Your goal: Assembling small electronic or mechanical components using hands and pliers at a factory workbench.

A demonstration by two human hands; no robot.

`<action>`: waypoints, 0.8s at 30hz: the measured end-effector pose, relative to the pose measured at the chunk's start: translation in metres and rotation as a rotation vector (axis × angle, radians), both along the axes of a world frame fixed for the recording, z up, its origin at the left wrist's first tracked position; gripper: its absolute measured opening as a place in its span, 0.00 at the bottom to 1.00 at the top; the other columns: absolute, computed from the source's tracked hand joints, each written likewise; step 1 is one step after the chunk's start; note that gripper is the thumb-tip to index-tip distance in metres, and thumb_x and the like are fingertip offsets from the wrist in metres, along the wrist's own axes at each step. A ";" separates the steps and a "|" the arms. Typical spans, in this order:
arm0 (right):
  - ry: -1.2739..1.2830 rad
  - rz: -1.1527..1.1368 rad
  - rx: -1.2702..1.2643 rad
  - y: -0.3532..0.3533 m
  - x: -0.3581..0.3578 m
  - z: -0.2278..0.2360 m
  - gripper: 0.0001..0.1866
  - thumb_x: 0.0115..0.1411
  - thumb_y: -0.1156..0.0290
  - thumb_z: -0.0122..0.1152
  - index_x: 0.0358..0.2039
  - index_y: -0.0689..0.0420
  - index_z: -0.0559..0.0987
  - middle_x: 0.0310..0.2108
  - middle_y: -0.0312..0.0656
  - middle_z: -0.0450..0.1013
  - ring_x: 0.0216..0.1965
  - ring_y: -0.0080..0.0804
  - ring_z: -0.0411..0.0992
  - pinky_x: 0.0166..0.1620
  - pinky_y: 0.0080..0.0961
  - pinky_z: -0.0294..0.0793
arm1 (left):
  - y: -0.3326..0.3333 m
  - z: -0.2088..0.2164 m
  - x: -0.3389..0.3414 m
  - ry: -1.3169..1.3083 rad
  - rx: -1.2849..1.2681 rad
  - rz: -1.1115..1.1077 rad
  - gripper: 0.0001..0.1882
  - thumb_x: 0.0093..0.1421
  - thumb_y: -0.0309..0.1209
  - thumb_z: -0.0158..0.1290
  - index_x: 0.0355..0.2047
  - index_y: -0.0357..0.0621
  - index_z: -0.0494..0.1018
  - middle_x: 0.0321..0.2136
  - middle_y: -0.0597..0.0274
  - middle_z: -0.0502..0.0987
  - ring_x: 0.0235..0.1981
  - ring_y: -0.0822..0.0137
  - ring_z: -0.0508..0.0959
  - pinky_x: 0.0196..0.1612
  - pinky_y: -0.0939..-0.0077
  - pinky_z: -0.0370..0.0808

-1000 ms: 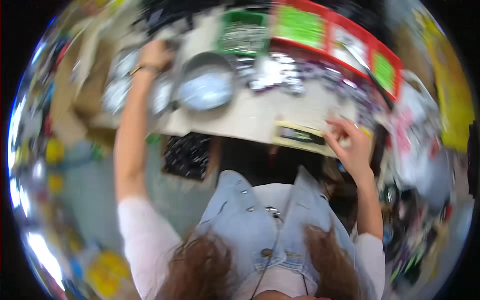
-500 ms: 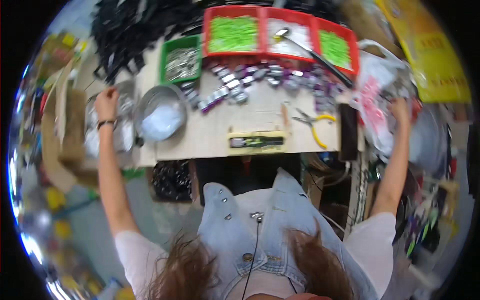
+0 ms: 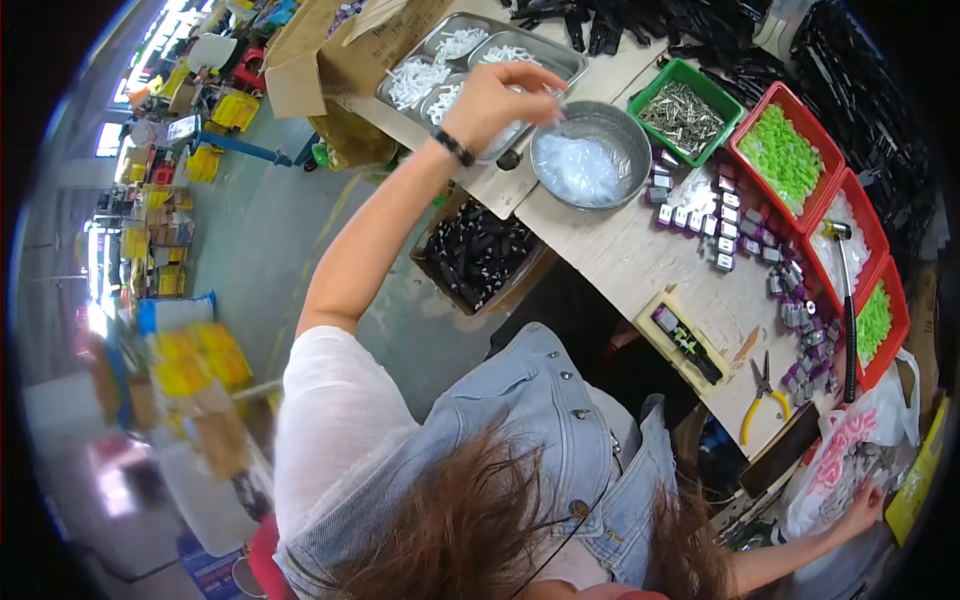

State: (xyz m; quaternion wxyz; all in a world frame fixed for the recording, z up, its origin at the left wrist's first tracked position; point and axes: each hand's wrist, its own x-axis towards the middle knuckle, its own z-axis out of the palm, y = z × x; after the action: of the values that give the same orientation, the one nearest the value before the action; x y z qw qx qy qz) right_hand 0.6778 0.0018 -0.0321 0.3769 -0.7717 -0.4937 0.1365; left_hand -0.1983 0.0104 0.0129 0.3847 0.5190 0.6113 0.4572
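head view: my left hand (image 3: 497, 98) hangs over the metal trays (image 3: 452, 40) of white parts, fingers pinched on a small white piece, just beside the round steel bowl (image 3: 590, 155). my right hand (image 3: 862, 503) rests on the white plastic bag (image 3: 835, 468) at the bench's far end; i cannot tell whether it grips.

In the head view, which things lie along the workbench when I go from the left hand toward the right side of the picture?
Left hand → round metal bowl → green bin of metal parts → red bin of green pieces → hammer.
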 end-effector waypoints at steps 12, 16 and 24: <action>0.032 0.212 0.124 -0.048 -0.249 0.071 0.07 0.64 0.72 0.59 0.38 0.62 0.75 0.35 0.39 0.74 0.35 0.22 0.72 0.40 0.19 0.73 | -0.013 -0.043 0.061 0.792 0.222 -0.252 0.05 0.47 0.29 0.58 0.26 0.51 0.81 0.25 0.68 0.80 0.34 0.64 0.75 0.38 0.67 0.74; 0.197 0.352 0.110 -0.037 -0.315 0.064 0.09 0.63 0.74 0.59 0.43 0.63 0.76 0.38 0.41 0.77 0.36 0.23 0.75 0.39 0.19 0.74 | -0.005 -0.044 0.061 0.762 0.262 -0.372 0.06 0.48 0.29 0.58 0.27 0.49 0.82 0.25 0.67 0.80 0.32 0.64 0.76 0.37 0.69 0.74; 0.880 0.648 -0.174 -0.049 -0.508 0.035 0.13 0.56 0.83 0.61 0.43 0.65 0.77 0.35 0.43 0.78 0.35 0.27 0.77 0.40 0.21 0.76 | -0.043 0.011 0.067 -0.119 -0.004 -0.235 0.10 0.53 0.24 0.56 0.36 0.41 0.83 0.30 0.63 0.83 0.28 0.78 0.76 0.34 0.83 0.73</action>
State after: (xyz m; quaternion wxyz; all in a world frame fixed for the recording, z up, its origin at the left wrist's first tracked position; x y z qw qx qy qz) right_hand 0.1697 -0.0472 0.0024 0.4212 -0.4788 -0.4888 0.5954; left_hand -0.1316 -0.0325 0.0240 0.4720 0.5582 0.5233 0.4378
